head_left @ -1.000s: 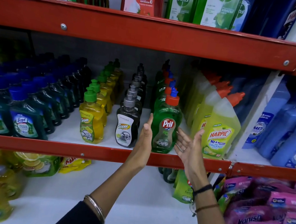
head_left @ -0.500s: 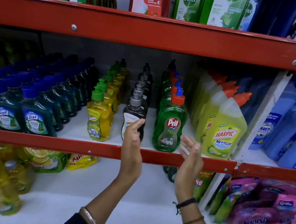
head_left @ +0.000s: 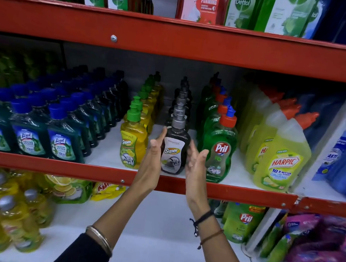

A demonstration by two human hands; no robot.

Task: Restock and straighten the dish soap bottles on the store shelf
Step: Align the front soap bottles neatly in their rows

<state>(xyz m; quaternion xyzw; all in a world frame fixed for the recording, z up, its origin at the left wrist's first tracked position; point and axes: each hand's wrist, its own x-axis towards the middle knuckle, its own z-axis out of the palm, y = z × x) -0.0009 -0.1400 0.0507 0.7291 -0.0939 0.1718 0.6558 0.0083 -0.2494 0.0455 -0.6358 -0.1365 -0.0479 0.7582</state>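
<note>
Your left hand [head_left: 151,161] and right hand [head_left: 195,168] reached up to the front edge of the middle shelf [head_left: 48,165], palms facing each other on either side of the black Super bottle [head_left: 174,151]. Fingers were spread and flat; whether they touched the bottle could not be told. That bottle stood upright at the front of its row, between the yellow Super bottle [head_left: 132,142] on its left and the green Pril bottle [head_left: 219,152] on its right. Harpic bottles [head_left: 282,161] stood farther right.
</note>
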